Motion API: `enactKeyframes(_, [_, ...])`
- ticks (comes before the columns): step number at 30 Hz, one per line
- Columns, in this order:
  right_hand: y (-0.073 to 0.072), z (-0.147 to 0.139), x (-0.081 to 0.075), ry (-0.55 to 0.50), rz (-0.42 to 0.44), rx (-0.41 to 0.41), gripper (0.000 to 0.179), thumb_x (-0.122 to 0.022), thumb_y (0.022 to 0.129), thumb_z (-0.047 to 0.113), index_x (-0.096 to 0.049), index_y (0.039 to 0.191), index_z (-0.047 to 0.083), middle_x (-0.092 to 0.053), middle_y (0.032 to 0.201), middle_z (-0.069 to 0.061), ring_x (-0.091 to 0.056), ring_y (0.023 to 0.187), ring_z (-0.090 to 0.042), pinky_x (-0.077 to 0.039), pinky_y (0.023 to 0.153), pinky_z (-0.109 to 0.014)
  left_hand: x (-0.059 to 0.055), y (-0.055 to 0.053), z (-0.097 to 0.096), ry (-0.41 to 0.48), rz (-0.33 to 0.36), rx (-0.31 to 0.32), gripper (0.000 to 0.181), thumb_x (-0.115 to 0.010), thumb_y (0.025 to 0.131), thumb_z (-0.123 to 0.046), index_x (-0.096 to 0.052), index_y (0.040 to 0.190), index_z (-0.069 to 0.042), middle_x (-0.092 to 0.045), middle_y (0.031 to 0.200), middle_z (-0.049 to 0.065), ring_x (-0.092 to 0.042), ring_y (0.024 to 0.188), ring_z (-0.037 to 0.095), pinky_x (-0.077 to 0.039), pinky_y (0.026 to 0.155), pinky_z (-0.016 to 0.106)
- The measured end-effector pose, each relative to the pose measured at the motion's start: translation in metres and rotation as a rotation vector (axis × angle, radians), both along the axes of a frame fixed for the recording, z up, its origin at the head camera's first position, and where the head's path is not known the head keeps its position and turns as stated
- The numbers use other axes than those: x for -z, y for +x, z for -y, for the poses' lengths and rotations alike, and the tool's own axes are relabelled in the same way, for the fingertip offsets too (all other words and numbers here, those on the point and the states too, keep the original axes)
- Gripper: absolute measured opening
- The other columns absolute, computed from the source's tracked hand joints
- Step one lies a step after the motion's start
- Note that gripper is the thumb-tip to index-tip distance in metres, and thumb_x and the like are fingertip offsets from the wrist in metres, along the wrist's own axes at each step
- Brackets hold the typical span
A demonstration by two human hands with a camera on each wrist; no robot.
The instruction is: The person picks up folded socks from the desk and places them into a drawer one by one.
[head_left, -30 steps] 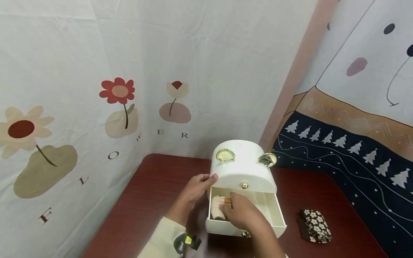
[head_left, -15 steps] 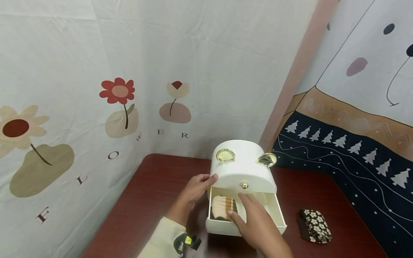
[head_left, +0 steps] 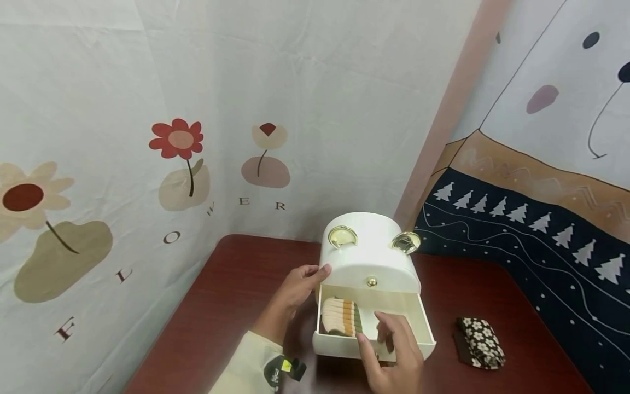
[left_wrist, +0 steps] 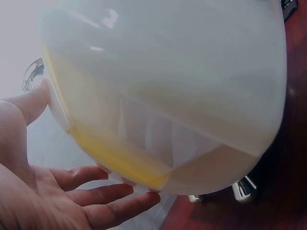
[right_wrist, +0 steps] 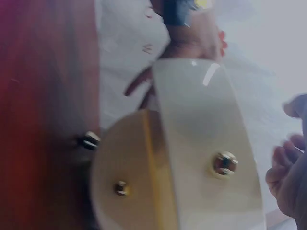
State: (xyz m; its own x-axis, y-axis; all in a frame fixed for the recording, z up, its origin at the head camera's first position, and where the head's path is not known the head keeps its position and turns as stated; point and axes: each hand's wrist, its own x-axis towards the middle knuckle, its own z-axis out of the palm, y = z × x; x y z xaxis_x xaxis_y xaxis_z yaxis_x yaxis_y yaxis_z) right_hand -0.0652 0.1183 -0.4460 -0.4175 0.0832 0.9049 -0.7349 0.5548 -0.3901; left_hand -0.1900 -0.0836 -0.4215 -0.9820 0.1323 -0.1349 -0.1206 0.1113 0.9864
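Note:
A white drawer box (head_left: 366, 262) with two gold ear-shaped rims has its lower drawer (head_left: 339, 346) pulled out. Inside, at the drawer's left end, lies a folded cloth bundle (head_left: 339, 316) in cream, orange and green stripes. My left hand (head_left: 299, 287) rests against the box's left side. In the left wrist view that hand's fingers (left_wrist: 112, 203) are nearly straight along the white wall, the thumb at its edge. My right hand (head_left: 394, 355) hovers over the drawer's front, fingers loosely bent, holding nothing. The right wrist view is blurred, with the right hand (right_wrist: 290, 167) at its right edge.
A folded dark cloth item with white flowers (head_left: 479, 343) lies on the red-brown table (head_left: 251, 257), right of the box. A gold knob (head_left: 371, 281) marks the upper drawer. Printed fabric walls (head_left: 344, 137) stand behind the table.
My right hand has let go of the striped cloth bundle and moved back toward the drawer's front. The bundle now lies uncovered. My left hand stays on the box.

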Motion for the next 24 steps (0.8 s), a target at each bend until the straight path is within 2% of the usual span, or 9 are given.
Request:
enactKeyframes(1, [0.001,0.003,0.005,-0.042,-0.020,0.009,0.042,-0.081,0.101,0.028,-0.071,0.116,-0.011,-0.058,0.080,-0.008,-0.047,0.065,-0.010,-0.036,0.052,-0.013,0.000,0.000,0.000,-0.001,-0.001,-0.002,0.066,-0.071,0.107,-0.045,-0.060,0.145,0.008,-0.066,0.144,0.028,-0.061,0.137,0.045,-0.044,0.122,0.066])
enactKeyframes(3, [0.006,0.009,0.012,-0.122,-0.007,0.042,0.034,-0.086,0.093,0.008,-0.070,0.114,-0.014,-0.051,0.069,-0.005,-0.039,0.055,-0.004,-0.029,0.046,-0.008,-0.001,-0.001,0.001,-0.002,-0.003,-0.003,0.066,-0.071,0.107,-0.046,-0.061,0.144,0.008,-0.067,0.143,0.027,-0.062,0.136,0.044,-0.044,0.122,0.066])
enactKeyframes(5, [0.016,0.015,0.019,-0.194,0.092,0.098,0.039,-0.087,0.082,-0.008,-0.069,0.116,-0.009,-0.049,0.062,-0.001,-0.034,0.050,0.004,-0.027,0.044,-0.005,0.000,-0.001,0.001,-0.010,-0.006,-0.002,0.066,-0.071,0.107,-0.046,-0.062,0.144,0.008,-0.067,0.142,0.026,-0.062,0.135,0.044,-0.045,0.121,0.066])
enactKeyframes(7, [0.027,0.020,0.026,-0.234,0.199,0.160,0.053,-0.085,0.071,-0.020,-0.067,0.119,-0.006,-0.048,0.058,0.005,-0.032,0.049,0.011,-0.027,0.043,-0.004,0.000,0.000,0.001,-0.020,-0.008,-0.002,0.066,-0.071,0.106,-0.047,-0.062,0.143,0.007,-0.068,0.141,0.026,-0.063,0.134,0.042,-0.046,0.120,0.065])
enactKeyframes(8, [0.030,0.023,0.029,-0.245,0.242,0.189,0.055,-0.085,0.070,-0.022,-0.065,0.119,-0.006,-0.047,0.056,0.008,-0.031,0.049,0.014,-0.026,0.042,-0.004,0.000,0.000,0.001,-0.021,-0.010,-0.001,0.066,-0.071,0.106,-0.046,-0.062,0.143,0.007,-0.068,0.140,0.025,-0.064,0.133,0.042,-0.047,0.119,0.065])
enactKeyframes(11, [0.038,0.028,0.040,-0.275,0.353,0.266,0.053,-0.084,0.074,-0.020,-0.061,0.118,-0.004,-0.045,0.053,0.016,-0.029,0.049,0.018,-0.026,0.039,-0.007,0.000,0.000,0.000,-0.013,-0.014,0.000,0.066,-0.072,0.106,-0.046,-0.062,0.143,0.008,-0.070,0.138,0.025,-0.065,0.130,0.041,-0.046,0.119,0.065])
enactKeyframes(15, [0.037,0.031,0.049,-0.360,0.467,0.323,0.048,-0.085,0.078,-0.017,-0.058,0.115,-0.001,-0.041,0.050,0.022,-0.027,0.045,0.017,-0.025,0.035,-0.011,-0.001,0.001,-0.001,-0.002,-0.014,-0.002,0.065,-0.072,0.106,-0.046,-0.062,0.142,0.008,-0.070,0.137,0.025,-0.065,0.129,0.040,-0.044,0.120,0.067])
enactKeyframes(18, [0.036,0.032,0.050,-0.416,0.549,0.361,0.044,-0.086,0.080,-0.013,-0.058,0.110,0.002,-0.037,0.049,0.024,-0.026,0.043,0.016,-0.024,0.035,-0.012,-0.002,0.001,0.000,-0.008,-0.007,-0.006,0.066,-0.072,0.106,-0.047,-0.062,0.143,0.007,-0.069,0.139,0.025,-0.064,0.131,0.041,-0.044,0.121,0.067])
enactKeyframes(24, [0.037,0.031,0.045,-0.448,0.695,0.421,0.035,-0.090,0.081,-0.004,-0.062,0.102,0.002,-0.035,0.047,0.021,-0.026,0.041,0.012,-0.025,0.037,-0.014,-0.002,0.002,0.000,-0.007,0.000,-0.003,0.066,-0.071,0.106,-0.047,-0.062,0.143,0.007,-0.068,0.140,0.026,-0.064,0.133,0.042,-0.044,0.121,0.068])
